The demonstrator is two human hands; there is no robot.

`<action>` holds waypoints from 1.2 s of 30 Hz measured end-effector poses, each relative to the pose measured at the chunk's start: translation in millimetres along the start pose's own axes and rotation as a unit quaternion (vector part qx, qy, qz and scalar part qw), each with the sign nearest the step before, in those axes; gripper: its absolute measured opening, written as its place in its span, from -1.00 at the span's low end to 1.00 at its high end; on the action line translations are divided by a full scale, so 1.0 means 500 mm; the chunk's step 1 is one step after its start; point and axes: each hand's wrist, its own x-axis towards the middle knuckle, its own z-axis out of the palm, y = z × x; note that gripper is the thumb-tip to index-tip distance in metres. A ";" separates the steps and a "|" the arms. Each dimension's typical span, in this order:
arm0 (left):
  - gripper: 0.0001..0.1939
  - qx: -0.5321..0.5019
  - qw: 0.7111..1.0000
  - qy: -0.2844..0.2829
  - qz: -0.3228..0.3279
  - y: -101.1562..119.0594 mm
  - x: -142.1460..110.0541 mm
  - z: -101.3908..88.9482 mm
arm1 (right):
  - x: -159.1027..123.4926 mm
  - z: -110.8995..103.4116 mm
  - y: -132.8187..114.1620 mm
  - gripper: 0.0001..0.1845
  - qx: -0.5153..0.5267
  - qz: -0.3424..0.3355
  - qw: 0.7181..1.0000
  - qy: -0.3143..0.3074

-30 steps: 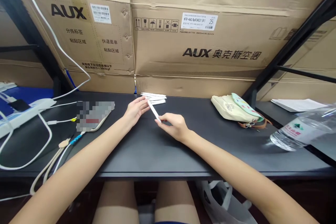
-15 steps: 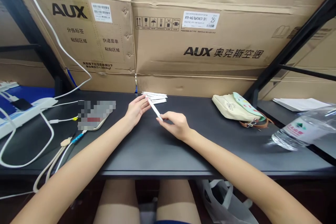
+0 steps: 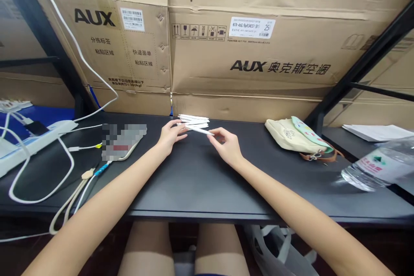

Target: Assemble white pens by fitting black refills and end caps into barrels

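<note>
Cardboard cartons (image 3: 249, 64) are lining the black desk (image 3: 200, 185) behind the white sticks (image 3: 193, 120), with a cream pouch (image 3: 287, 136) lying to their right. The left hand (image 3: 171, 138) and right hand (image 3: 228, 148) are narrowly pinching one stick (image 3: 199, 130) between them.

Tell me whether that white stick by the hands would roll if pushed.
It probably would: the white stick looks slim and round, and the black desktop looks smooth. It seems stiff, showing no bend near the right hand. Its thinness suggests it is light.

Desk (image 3: 200, 189): power strip (image 3: 35, 142) left | sticks (image 3: 193, 119) centre (before cartons (image 3: 252, 56)) | pouch (image 3: 291, 136) right — bottle (image 3: 375, 168) beyond
</note>
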 end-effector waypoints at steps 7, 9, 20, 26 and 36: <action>-0.83 0.195 0.977 -0.060 0.062 -0.010 0.024 -0.039 | 0.049 0.003 0.081 -0.81 -0.011 0.054 0.994 -0.089; -0.84 0.231 0.967 -0.056 0.094 -0.008 0.029 -0.049 | 0.067 0.009 0.089 -0.87 -0.054 0.051 0.992 -0.100; -0.08 0.563 0.794 -0.165 0.161 0.034 0.114 -0.050 | 0.221 0.046 0.064 0.17 -0.231 0.083 0.913 -0.326; -0.11 0.590 0.771 -0.199 0.133 0.046 0.216 -0.021 | 0.307 0.080 0.072 0.09 -0.315 0.070 0.861 -0.393; -0.29 0.642 0.719 -0.191 0.183 0.040 0.250 -0.007 | 0.363 0.092 0.130 -0.53 -0.268 0.038 0.851 -0.450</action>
